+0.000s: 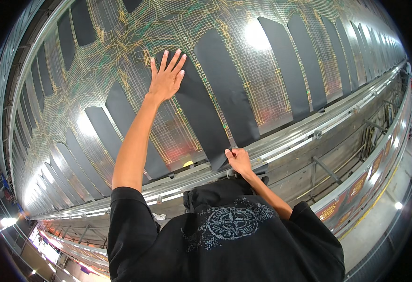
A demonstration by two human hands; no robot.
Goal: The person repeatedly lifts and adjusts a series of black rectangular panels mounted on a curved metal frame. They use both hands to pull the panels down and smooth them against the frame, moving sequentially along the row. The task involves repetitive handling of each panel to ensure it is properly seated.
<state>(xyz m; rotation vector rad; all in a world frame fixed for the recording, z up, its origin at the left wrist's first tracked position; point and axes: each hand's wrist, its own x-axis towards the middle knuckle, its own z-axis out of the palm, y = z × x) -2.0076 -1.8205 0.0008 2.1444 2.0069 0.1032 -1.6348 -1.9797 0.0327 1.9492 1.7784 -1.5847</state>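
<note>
A long black strip of sheet material (199, 117) lies on a wide shiny table (281, 80) marked with yellow and green pattern lines. My left hand (167, 77) rests flat on the far end of this strip, fingers spread. My right hand (238, 160) pinches the strip's near end at the table's front edge. More black strips of the same shape lie on either side: one (227, 87) just to the right, another (126, 127) to the left.
Several further black strips fan out across the table to both sides. A metal rail (318, 129) runs along the front edge. Below it lie a steel frame, a striped floor line (380, 197) and bright lamp reflections (256, 34).
</note>
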